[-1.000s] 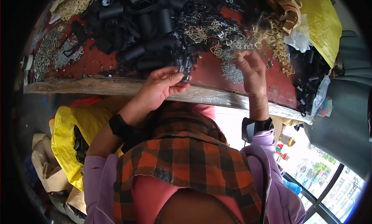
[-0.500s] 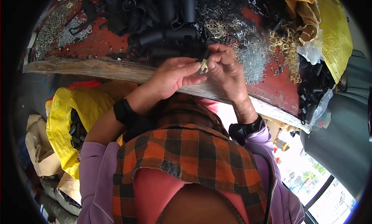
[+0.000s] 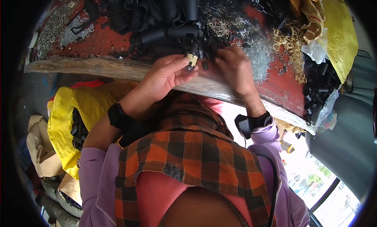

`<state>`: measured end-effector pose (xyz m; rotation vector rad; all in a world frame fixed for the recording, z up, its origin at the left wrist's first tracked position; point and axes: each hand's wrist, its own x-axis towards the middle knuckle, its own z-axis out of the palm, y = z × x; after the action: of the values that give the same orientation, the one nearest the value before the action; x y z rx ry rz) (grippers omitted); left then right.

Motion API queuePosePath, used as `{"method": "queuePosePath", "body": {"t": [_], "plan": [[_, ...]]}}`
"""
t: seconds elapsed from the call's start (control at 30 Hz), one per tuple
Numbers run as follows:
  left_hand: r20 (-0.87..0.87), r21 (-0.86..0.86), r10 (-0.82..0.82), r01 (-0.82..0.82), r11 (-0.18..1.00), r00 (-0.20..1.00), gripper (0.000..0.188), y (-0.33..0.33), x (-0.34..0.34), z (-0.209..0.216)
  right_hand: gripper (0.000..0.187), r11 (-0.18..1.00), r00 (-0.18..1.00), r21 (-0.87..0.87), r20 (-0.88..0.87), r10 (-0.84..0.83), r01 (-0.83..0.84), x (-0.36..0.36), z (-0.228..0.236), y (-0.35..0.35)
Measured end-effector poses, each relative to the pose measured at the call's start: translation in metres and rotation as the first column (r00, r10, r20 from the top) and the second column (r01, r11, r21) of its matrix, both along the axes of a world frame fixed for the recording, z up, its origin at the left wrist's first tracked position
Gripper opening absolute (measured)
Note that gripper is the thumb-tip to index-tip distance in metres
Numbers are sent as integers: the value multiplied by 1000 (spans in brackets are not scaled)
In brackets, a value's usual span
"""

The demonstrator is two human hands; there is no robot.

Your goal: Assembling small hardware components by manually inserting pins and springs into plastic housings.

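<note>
Near the front edge of the workbench, my left hand (image 3: 167, 71) pinches a small cream-coloured clip (image 3: 192, 59) between thumb and fingers. A dark piece sits at the clip's lower end; whether the two are joined is hard to tell. My right hand (image 3: 235, 68) is lowered at the edge of a heap of small black parts (image 3: 206, 50). Its fingers are curled downward and drawn together, with the tips hidden, so anything in them cannot be made out. Right beside that hand spreads a pile of fine clear or silvery pieces (image 3: 259, 62).
Black tubes (image 3: 169, 34) crowd the middle of the red bench top (image 3: 114, 42). Small metal clips (image 3: 59, 24) lie at the far left, brass-coloured clips (image 3: 288, 44) at the right. A yellow sack (image 3: 335, 34) stands at the right; another yellow bag (image 3: 63, 124) hangs below the bench's wooden edge (image 3: 94, 68).
My hands were together at the clip; now they are apart. The left has drawn slightly left with the clip, turning it, while the right has let go and dropped onto the black parts.
</note>
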<state>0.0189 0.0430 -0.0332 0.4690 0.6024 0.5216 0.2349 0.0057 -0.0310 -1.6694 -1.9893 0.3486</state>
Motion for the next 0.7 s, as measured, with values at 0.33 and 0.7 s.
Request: {"method": "queuePosePath", "body": {"t": [0.33,0.7], "plan": [[-99,55,69,-64,996,993,23,-1,12,2,13,992,972,117,-221,80,-55,-6,-13,1],[-114,129,64,-49,990,991,25,-8,12,1,9,914,77,-352,-936,-343,-202,-47,1,-17]]}}
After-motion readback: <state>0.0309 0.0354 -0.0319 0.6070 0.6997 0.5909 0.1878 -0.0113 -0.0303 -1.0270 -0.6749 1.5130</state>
